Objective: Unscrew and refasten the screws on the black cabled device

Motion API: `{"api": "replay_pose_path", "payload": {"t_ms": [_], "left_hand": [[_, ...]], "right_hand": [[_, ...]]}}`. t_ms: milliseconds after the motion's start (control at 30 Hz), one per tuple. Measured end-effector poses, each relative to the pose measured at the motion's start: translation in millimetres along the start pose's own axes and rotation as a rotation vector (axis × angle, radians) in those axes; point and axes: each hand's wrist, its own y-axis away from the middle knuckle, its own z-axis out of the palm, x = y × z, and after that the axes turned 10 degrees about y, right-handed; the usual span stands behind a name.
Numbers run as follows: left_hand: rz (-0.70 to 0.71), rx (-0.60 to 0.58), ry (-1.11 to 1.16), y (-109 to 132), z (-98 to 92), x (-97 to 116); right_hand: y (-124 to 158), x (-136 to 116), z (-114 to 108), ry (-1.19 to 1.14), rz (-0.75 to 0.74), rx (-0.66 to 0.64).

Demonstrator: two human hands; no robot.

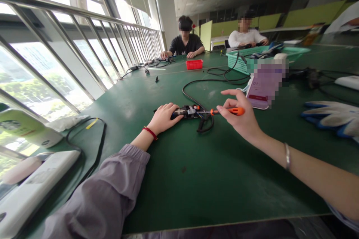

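Far left there's a flat white case (47, 179) with a black strap-like cable (102, 140) looping beside it, well away from the action. Next the left hand (165, 117), laid over one end of a black corded device (191, 111) and gripping it down on the green desk (179, 186) — its small innards look exposed at the other end. An orange-handled screwdriver (237, 111) comes in from the right, tip at those innards, handle pinched pretty lightly by the right hand (246, 119), index finger raised. That's my worry: with a grip that loose, a sideways push could make the tip skid and nick a part, or the left thumb. The power cord (193, 81) curls right by it too, so a snag could twist the device. Phone (258, 102) and work gloves (333, 117) sit further right.
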Motion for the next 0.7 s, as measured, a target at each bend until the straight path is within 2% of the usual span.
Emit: {"api": "replay_pose_path", "payload": {"t_ms": [133, 267, 333, 567, 700], "left_hand": [[0.003, 0.005, -0.002, 0.1, 0.8, -1.0], [0.004, 0.001, -0.003, -0.1, 1.1, -1.5], [0.005, 0.001, 0.002, 0.0, 0.9, -1.4], [-0.001, 0.007, 0.019, 0.2, 1.8, -1.6], [0.001, 0.005, 0.019, 0.1, 1.8, -1.5]], "right_hand": [[1.7, -2.5, -0.8, 0.073, 0.021, -0.023], [-0.7, 0.2, 0.6, -0.023, -0.122, 0.043], [-2.0, 2.2, 1.2, -0.05, -0.145, 0.069], [-0.4, -0.9, -1.5, 0.011, 0.012, -0.034], [0.0, -3.6, -3.4, 0.06, 0.011, -0.057]]}}
